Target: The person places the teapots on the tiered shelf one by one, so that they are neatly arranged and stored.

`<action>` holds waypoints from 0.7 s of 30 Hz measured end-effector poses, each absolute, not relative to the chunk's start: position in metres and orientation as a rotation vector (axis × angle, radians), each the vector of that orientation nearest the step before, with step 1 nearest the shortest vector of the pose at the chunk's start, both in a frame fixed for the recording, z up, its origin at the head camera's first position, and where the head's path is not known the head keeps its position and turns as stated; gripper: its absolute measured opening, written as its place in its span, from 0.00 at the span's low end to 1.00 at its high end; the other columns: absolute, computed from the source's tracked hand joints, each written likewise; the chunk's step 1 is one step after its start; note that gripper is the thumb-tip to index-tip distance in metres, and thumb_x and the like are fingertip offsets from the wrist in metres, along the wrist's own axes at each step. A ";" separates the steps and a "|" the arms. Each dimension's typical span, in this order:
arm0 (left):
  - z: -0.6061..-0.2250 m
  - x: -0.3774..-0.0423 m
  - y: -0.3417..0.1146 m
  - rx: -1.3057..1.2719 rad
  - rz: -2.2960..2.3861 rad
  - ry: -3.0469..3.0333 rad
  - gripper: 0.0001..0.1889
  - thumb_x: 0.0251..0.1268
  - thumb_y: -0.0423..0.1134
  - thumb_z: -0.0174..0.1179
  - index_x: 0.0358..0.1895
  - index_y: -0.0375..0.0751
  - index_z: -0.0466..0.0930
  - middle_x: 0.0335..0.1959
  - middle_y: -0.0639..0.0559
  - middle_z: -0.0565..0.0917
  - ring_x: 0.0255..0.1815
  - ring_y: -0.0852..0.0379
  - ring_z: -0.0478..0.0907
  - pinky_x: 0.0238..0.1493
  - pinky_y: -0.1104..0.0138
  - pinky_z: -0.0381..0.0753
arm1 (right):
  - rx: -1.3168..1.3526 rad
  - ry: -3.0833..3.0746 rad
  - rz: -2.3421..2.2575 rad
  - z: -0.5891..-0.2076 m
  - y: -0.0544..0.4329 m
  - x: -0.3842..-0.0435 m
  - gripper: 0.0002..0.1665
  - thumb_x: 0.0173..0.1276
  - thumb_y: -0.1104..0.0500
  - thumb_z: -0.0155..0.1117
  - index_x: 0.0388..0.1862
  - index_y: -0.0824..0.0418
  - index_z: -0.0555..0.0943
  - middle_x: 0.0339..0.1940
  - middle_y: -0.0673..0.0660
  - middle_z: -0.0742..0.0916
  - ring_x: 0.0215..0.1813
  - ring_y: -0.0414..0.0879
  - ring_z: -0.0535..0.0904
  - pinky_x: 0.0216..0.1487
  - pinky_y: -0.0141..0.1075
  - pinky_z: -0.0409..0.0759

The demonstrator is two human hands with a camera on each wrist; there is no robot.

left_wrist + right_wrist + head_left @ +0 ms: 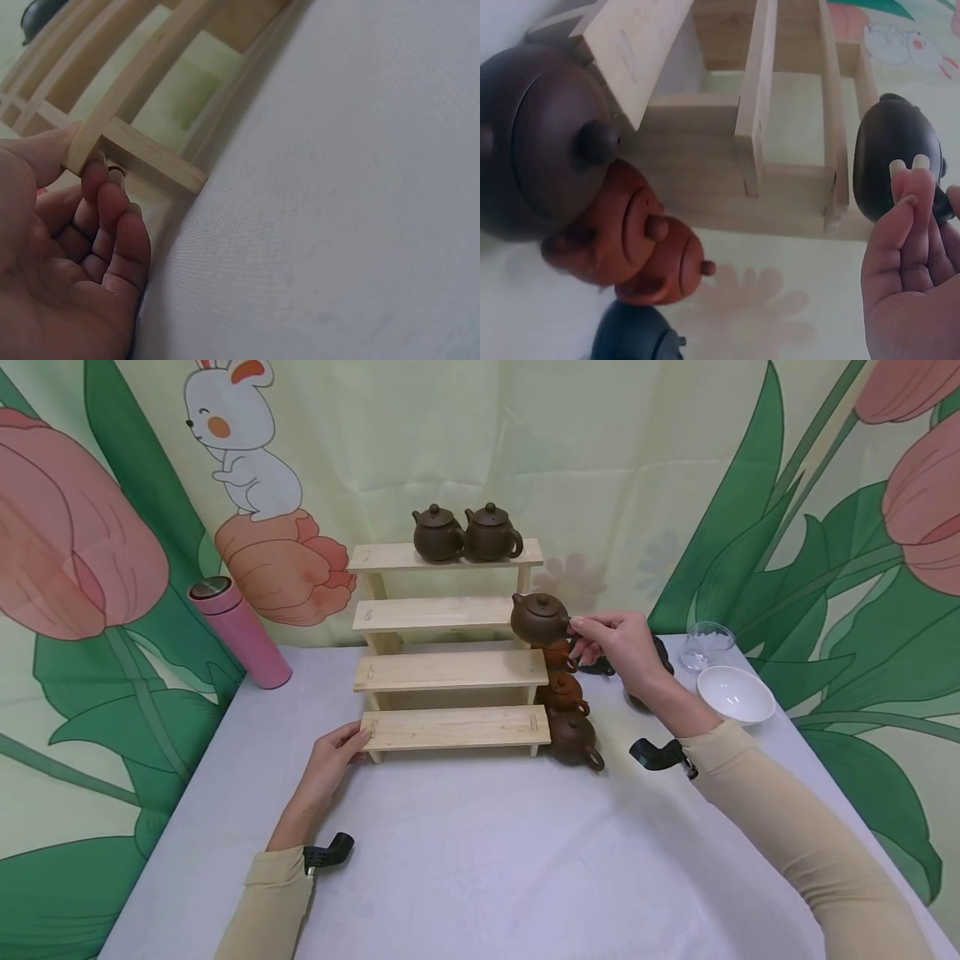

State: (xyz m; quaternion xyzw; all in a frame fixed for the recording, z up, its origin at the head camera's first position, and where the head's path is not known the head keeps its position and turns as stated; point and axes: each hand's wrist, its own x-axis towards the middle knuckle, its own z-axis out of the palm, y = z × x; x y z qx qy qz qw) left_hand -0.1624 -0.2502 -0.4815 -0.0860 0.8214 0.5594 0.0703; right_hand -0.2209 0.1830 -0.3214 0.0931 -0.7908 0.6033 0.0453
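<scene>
A dark brown teapot [540, 618] hangs in the air by the right end of the stand's second tier from the top. My right hand [618, 647] pinches it by its handle. In the right wrist view the same teapot [896, 154] is clear of the wood. My left hand [326, 772] grips the left end of the lowest tier of the wooden stepped stand [453, 727]; the left wrist view shows thumb and fingertips on the board's end [90, 142]. Two dark teapots [438, 533] stand side by side on the top tier.
Beside the stand's right side sit a brown teapot [573, 739], reddish teapots [562, 692] and dark ones, partly hidden by my right hand. A white bowl [735, 693] and a clear glass cup [707, 646] stand at the right. A pink flask [240, 633] stands back left.
</scene>
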 end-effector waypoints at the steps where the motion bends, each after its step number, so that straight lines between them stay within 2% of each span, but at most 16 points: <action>1: -0.482 -0.163 -0.250 -0.255 1.682 2.472 0.34 0.70 0.62 0.54 0.71 0.43 0.69 0.62 0.45 0.78 0.49 0.56 0.75 0.47 0.74 0.78 | 0.290 -2.411 1.853 -0.322 0.180 -0.222 0.21 0.71 0.53 0.64 0.44 0.73 0.84 0.17 0.51 0.86 0.19 0.43 0.80 0.30 0.35 0.83; 7: -0.483 -0.163 -0.249 -0.257 1.678 2.475 0.34 0.71 0.62 0.54 0.71 0.44 0.69 0.63 0.46 0.78 0.51 0.55 0.75 0.48 0.74 0.77 | 0.310 -2.368 1.908 -0.325 0.161 -0.227 0.18 0.71 0.54 0.64 0.44 0.71 0.85 0.17 0.50 0.86 0.19 0.42 0.80 0.27 0.35 0.82; 21: -0.481 -0.162 -0.250 -0.265 1.680 2.462 0.34 0.71 0.61 0.53 0.72 0.44 0.68 0.64 0.46 0.77 0.51 0.57 0.75 0.48 0.75 0.77 | 0.276 -2.279 2.086 -0.329 0.117 -0.240 0.20 0.71 0.55 0.64 0.43 0.74 0.84 0.17 0.51 0.86 0.17 0.41 0.80 0.26 0.32 0.82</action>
